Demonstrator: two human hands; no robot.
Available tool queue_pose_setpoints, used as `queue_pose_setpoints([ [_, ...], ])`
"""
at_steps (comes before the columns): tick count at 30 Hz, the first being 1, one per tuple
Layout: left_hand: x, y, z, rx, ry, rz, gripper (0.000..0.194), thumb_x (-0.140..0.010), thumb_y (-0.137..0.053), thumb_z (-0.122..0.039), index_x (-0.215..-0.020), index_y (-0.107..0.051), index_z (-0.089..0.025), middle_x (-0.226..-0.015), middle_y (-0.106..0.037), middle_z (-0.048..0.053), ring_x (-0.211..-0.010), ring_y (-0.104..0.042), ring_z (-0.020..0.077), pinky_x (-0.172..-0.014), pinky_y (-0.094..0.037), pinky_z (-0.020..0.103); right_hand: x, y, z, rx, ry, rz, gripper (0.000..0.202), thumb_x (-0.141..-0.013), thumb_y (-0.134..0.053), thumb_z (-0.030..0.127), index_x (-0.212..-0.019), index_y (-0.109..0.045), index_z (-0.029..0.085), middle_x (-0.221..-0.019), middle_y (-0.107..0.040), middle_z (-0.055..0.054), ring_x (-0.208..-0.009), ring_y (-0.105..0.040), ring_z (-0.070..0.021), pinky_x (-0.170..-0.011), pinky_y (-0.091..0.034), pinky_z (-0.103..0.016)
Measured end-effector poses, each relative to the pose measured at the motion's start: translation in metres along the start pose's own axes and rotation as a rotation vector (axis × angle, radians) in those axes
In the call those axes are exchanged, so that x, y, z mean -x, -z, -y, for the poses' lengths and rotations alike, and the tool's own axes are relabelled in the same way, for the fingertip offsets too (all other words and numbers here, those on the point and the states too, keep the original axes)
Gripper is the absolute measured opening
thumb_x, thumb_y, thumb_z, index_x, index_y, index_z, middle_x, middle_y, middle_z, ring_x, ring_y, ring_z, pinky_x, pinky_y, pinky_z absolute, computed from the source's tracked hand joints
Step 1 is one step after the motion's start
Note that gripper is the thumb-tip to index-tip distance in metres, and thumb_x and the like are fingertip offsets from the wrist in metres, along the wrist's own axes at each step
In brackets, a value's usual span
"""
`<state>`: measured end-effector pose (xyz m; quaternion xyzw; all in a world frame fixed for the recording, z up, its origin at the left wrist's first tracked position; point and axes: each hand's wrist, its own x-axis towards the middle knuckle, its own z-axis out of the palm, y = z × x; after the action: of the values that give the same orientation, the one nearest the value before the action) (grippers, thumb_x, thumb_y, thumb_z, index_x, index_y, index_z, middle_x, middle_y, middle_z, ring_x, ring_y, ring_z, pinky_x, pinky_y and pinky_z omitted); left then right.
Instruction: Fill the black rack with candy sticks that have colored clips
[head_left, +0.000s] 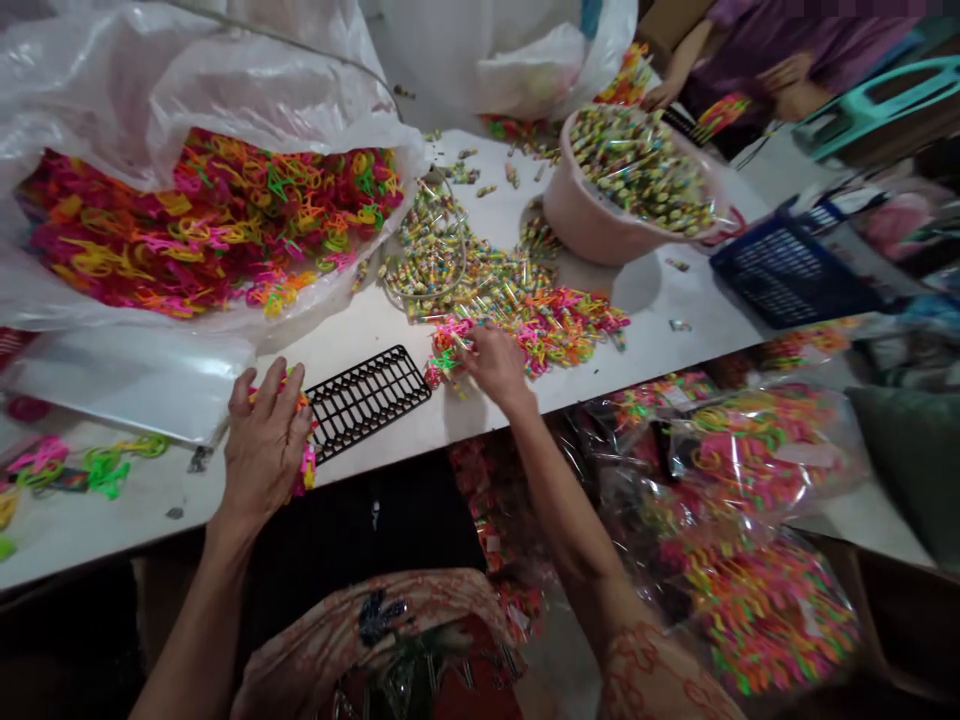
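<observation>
My left hand (264, 440) lies over the left end of a black plastic rack (369, 398), fingers stretched and slightly apart. Bright plastic pieces show beneath and beside its fingers, partly hidden by them. At the near edge of a heap, my right hand (496, 365) has its fingers closed in a pinch on a small bright plastic toy (450, 352), mostly covered by the fingers. To its right is a row of colourful plastic toys (566, 328) with small tubes among them. Behind them spreads a pile of small clear tubes with multicoloured contents (435, 245).
A large clear bag (322, 290) of bright plastic pieces fills the back left. Flat plastic bags (135, 380) lie before it. A pink tub (600, 225) of tubes and a blue basket (795, 270) stand right. Filled bags (772, 450) sit below the table edge. Another person (795, 60) works across.
</observation>
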<state>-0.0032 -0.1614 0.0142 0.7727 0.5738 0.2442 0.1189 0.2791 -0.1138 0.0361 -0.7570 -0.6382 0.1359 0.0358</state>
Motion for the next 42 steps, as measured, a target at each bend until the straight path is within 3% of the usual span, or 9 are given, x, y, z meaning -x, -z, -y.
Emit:
queue_pose_setpoints([
  [3, -0.004, -0.003, -0.003, -0.004, -0.005, 0.004, 0.053, -0.096, -0.032, -0.043, -0.141, -0.049, -0.021, -0.150, -0.046, 0.011, -0.145, -0.026, 0.0308, -0.119, -0.022, 0.052, -0.011, 0.012, -0.024, 0.118, -0.042, 0.078, 0.019, -0.085, -0.054, 0.018, -0.091, -0.071, 0.014, -0.101, -0.068, -0.016, -0.094, -0.063, -0.0262, -0.075, -0.044, -0.031],
  [6, -0.006, -0.004, -0.004, -0.020, 0.004, 0.002, 0.053, -0.097, -0.031, -0.044, -0.141, -0.049, -0.021, -0.149, -0.047, 0.010, -0.145, -0.027, 0.0297, -0.119, -0.023, 0.050, -0.020, 0.010, -0.023, 0.051, -0.003, 0.054, 0.017, -0.082, -0.053, 0.016, -0.083, -0.070, 0.015, -0.087, -0.068, -0.014, -0.087, -0.062, -0.0247, -0.072, -0.042, -0.031],
  [11, -0.007, -0.004, -0.004, -0.050, -0.008, -0.012, 0.054, -0.097, -0.029, -0.045, -0.139, -0.051, -0.021, -0.147, -0.049, 0.010, -0.143, -0.029, 0.0298, -0.118, -0.025, 0.052, -0.006, -0.012, -0.008, -0.513, 0.054, -0.094, 0.010, -0.070, -0.062, 0.025, -0.076, -0.061, 0.017, -0.076, -0.061, -0.002, -0.074, -0.054, -0.0162, -0.068, -0.041, -0.027],
  [15, -0.008, -0.003, -0.004, -0.065, -0.005, 0.002, 0.054, -0.097, -0.029, -0.044, -0.140, -0.050, -0.019, -0.147, -0.049, 0.010, -0.142, -0.030, 0.0294, -0.117, -0.027, 0.052, 0.027, -0.044, 0.030, -1.026, 0.120, 0.186, 0.021, -0.058, -0.069, 0.024, -0.071, -0.053, 0.018, -0.066, -0.051, 0.006, -0.062, -0.047, -0.0104, -0.060, -0.038, -0.023],
  [22, -0.007, -0.002, -0.006, -0.053, 0.004, 0.010, 0.052, -0.097, -0.030, -0.041, -0.142, -0.047, -0.021, -0.150, -0.046, 0.008, -0.144, -0.027, 0.0278, -0.118, -0.024, 0.051, 0.060, -0.081, 0.085, -1.445, 0.057, 0.517, 0.028, -0.065, -0.071, 0.041, -0.074, -0.055, 0.019, -0.058, -0.052, 0.006, -0.051, -0.051, -0.0115, -0.054, -0.043, -0.025],
  [25, -0.007, -0.002, -0.007, -0.051, 0.006, 0.012, 0.051, -0.097, -0.030, -0.042, -0.141, -0.048, -0.022, -0.150, -0.046, 0.007, -0.144, -0.027, 0.0269, -0.119, -0.023, 0.049, 0.063, -0.089, 0.090, -1.343, 0.110, 0.449, 0.019, -0.070, -0.067, 0.033, -0.075, -0.055, 0.020, -0.065, -0.057, 0.003, -0.060, -0.057, -0.0130, -0.061, -0.046, -0.025],
  [30, -0.007, -0.002, -0.007, -0.047, 0.016, 0.023, 0.051, -0.098, -0.028, -0.041, -0.142, -0.046, -0.022, -0.151, -0.045, 0.007, -0.145, -0.026, 0.0265, -0.119, -0.022, 0.048, 0.062, -0.095, 0.089, -0.823, 0.403, 0.217, 0.018, -0.079, -0.056, 0.016, -0.062, -0.051, 0.019, -0.072, -0.055, -0.001, -0.076, -0.054, -0.0146, -0.071, -0.043, -0.025],
  [38, -0.008, 0.000, -0.014, -0.086, 0.023, 0.051, 0.060, -0.094, -0.036, -0.054, -0.144, -0.044, -0.021, -0.152, -0.041, 0.011, -0.145, -0.024, 0.0346, -0.117, -0.022, 0.054, 0.060, -0.073, 0.105, -0.231, 0.540, 0.384, 0.024, -0.088, -0.044, 0.012, -0.100, -0.065, 0.016, -0.111, -0.063, -0.012, -0.083, -0.060, -0.0205, -0.070, -0.045, -0.031],
  [42, -0.008, 0.002, -0.016, -0.104, 0.045, 0.057, 0.064, -0.091, -0.043, -0.055, -0.145, -0.043, -0.022, -0.152, -0.041, 0.013, -0.145, -0.024, 0.0394, -0.116, -0.022, 0.059, 0.063, -0.065, 0.105, -0.216, 0.576, 0.372, 0.022, -0.091, -0.046, 0.016, -0.102, -0.066, 0.017, -0.108, -0.064, -0.009, -0.085, -0.062, -0.0197, -0.070, -0.045, -0.030],
])
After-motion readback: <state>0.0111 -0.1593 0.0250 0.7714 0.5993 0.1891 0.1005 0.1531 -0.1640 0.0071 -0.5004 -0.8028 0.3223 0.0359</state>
